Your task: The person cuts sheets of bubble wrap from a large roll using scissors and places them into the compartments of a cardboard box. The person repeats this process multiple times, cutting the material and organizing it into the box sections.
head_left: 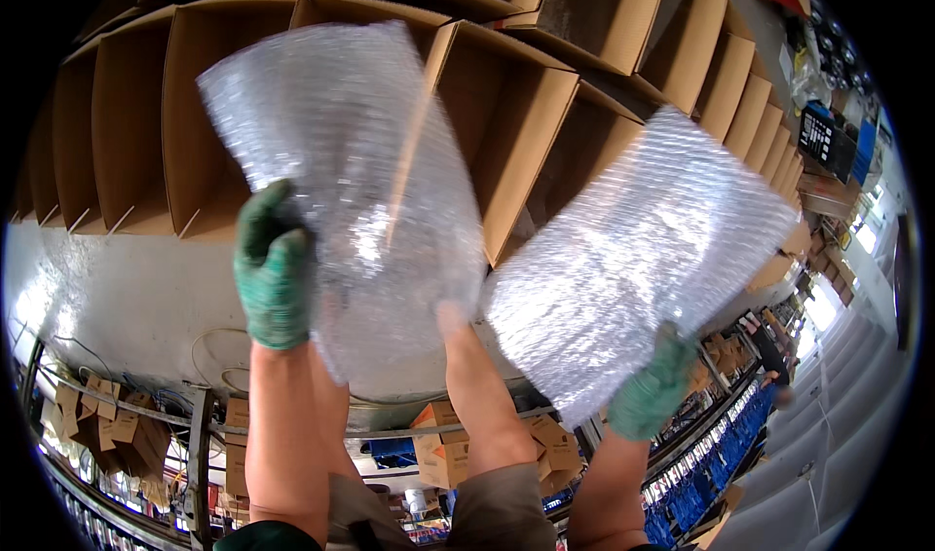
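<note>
My left hand (273, 268), in a green glove, grips the lower left edge of a clear bubble-wrap sheet (341, 171) that curves upward and looks blurred. My right hand (651, 390), also in a green glove, pinches the lower corner of a second bubble-wrap sheet (633, 259), spread flat and tilted to the right. The two sheets nearly meet in the middle. Both hang in front of a row of open cardboard boxes (506, 113). My bare legs (477, 395) in khaki shorts show between my forearms, with the feet hidden behind the sheets.
More open brown boxes (127, 132) stand in rows to the left and along the right (726, 74). A grey concrete floor (127, 298) lies below them. Shelves with small cartons (107, 415) and blue packs (701, 473) line the lower edge. A dark device (818, 137) sits at upper right.
</note>
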`<state>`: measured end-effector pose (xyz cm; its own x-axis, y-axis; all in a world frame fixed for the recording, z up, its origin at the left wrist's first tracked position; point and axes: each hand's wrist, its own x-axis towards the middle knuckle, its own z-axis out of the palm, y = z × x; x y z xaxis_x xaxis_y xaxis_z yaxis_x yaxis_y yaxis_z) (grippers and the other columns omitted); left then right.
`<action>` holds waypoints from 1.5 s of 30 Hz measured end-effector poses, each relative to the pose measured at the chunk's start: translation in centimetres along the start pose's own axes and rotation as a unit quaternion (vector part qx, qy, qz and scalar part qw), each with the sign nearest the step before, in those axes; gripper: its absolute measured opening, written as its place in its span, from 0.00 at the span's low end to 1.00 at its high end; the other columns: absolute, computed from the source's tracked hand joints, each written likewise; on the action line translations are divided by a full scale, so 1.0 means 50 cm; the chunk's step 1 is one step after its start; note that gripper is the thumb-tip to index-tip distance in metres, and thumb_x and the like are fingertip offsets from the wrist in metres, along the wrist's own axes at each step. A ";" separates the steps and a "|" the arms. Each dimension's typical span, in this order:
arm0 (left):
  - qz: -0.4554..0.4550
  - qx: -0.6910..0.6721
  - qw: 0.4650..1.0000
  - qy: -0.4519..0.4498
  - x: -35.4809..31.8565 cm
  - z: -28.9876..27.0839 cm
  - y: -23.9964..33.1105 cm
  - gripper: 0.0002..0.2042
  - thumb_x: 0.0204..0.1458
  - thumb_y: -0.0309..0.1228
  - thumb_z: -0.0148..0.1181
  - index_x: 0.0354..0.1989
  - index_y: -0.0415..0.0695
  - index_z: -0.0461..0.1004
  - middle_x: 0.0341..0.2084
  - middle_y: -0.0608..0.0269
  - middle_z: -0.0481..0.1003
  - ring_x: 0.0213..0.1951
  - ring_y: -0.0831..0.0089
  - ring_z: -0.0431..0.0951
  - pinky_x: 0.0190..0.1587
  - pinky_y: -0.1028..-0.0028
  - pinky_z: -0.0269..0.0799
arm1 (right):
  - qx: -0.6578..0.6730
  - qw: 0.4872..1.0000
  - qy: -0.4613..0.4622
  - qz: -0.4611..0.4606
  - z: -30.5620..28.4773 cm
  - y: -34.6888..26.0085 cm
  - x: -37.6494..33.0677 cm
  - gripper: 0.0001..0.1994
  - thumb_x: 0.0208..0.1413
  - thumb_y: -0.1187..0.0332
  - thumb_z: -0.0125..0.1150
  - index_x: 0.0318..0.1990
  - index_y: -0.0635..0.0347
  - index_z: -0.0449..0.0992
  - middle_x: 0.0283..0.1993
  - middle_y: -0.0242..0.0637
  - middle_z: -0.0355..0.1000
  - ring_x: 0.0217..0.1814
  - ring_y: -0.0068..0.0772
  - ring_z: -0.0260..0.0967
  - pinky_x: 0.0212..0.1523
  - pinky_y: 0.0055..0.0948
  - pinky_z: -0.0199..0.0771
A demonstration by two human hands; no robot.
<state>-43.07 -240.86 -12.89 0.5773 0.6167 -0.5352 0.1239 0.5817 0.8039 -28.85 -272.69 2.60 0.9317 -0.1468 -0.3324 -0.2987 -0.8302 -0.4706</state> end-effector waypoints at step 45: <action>-0.118 -0.170 0.976 -0.074 0.010 0.054 0.024 0.20 0.54 0.31 0.71 0.55 0.42 0.76 0.47 0.64 0.78 0.41 0.78 0.76 0.46 0.77 0.72 | 0.462 0.726 -0.482 0.163 0.321 -0.106 0.207 0.43 0.66 0.36 0.46 0.70 0.71 0.60 0.68 0.43 0.68 0.71 0.42 0.62 0.72 0.37 0.58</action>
<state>-40.46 -241.30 -11.48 0.6787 0.3758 -0.6310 0.0065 0.8561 0.5168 -20.97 -261.20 -11.45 0.3346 0.5603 -0.7577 -0.8978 -0.0547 -0.4370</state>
